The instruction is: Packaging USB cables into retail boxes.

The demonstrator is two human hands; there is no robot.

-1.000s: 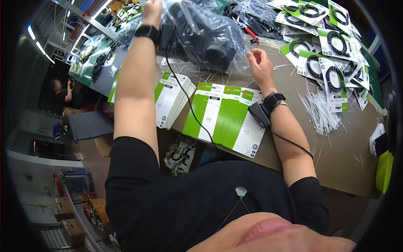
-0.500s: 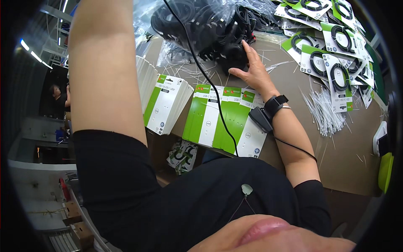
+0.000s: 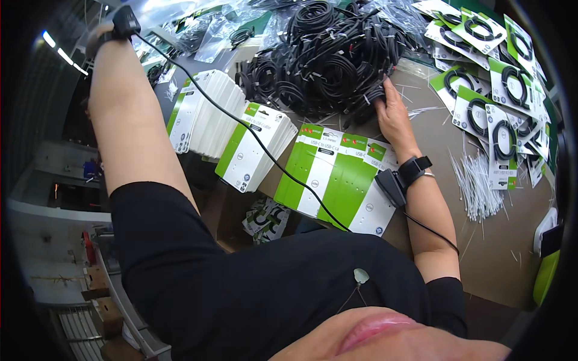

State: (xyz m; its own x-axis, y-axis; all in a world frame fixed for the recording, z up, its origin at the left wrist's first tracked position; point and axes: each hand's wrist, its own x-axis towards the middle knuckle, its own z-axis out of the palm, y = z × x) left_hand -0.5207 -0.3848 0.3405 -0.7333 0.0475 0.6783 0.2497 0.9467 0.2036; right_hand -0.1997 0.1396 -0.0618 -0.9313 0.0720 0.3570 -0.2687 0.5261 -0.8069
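Note:
A big heap of coiled black cables [image 3: 328, 66] lies uncovered at the far middle of the table. My right hand [image 3: 397, 117] rests against the heap's near right edge, with thumb and forefinger apart and the other fingers partly hidden. My left hand [image 3: 101, 36] is raised at the far left, near the picture's rim. Clear plastic [image 3: 162, 24] stretches close beside it. The left fingers are hidden, so its grip does not show. Both wrists wear black straps with small devices, and a thin black cord [image 3: 241, 120] runs from the left one across my front.
Green-and-white cards lie fanned [image 3: 337, 174] at the table's near edge; another card stack [image 3: 256, 147] stands left of them. At the right are carded cables [image 3: 503, 138] in a pile and a bundle of white cable ties [image 3: 478, 186]. Loose ties lie scattered. A carton [image 3: 229, 222] sits below the edge.
The clear plastic has come off the cable heap toward the far left, and the cables are spread in view. My left arm has swung left; my right hand now touches the heap's right edge.

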